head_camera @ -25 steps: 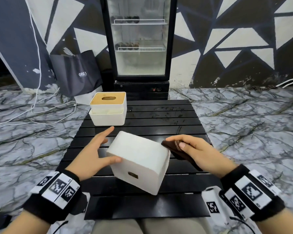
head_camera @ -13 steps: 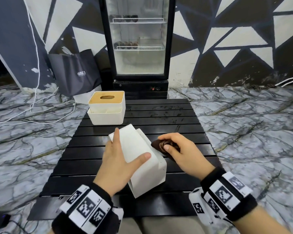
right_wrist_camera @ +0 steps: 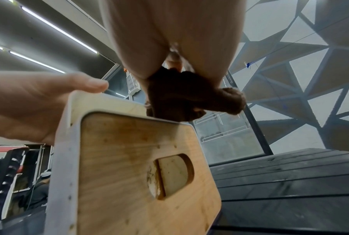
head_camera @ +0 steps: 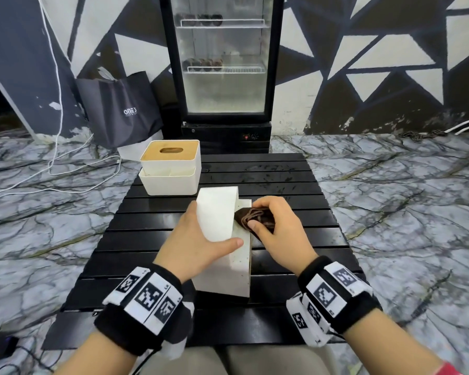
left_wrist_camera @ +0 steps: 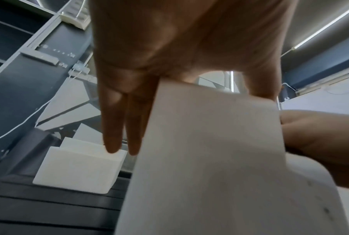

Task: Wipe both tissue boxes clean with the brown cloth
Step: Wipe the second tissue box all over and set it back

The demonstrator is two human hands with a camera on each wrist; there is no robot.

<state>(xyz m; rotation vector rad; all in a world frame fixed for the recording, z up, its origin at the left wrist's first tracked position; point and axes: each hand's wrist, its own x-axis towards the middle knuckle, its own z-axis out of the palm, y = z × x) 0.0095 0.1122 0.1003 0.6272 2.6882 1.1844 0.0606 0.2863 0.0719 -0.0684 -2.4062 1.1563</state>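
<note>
Count: two tissue boxes, one brown cloth [head_camera: 253,216].
Near tissue box [head_camera: 217,212]: tipped on its side mid-bench [head_camera: 282,185], wooden lid [right_wrist_camera: 133,167] facing right.
Far tissue box [head_camera: 171,180]: upright at the far-left corner.
Left hand [head_camera: 195,244]: fingers [left_wrist_camera: 111,124] straight, thumb opposite, clamping the near tissue box.
Right hand [head_camera: 284,234]: fingers [head_camera: 266,203] curled, bunching the cloth on its upper edge.
Room: bare slats on the right.

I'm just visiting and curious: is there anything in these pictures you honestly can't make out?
- Fridge shelves, head view: dark items behind hazy glass, too blurred to name.
- Far tissue box, head view: slot too dark to show tissues.
- Near tissue box, head view: right hand and brown cloth cover where they touch it.
- Left hand, head view: most fingers hidden behind that box.
- Bag, head view: print under its logo too small.
</note>
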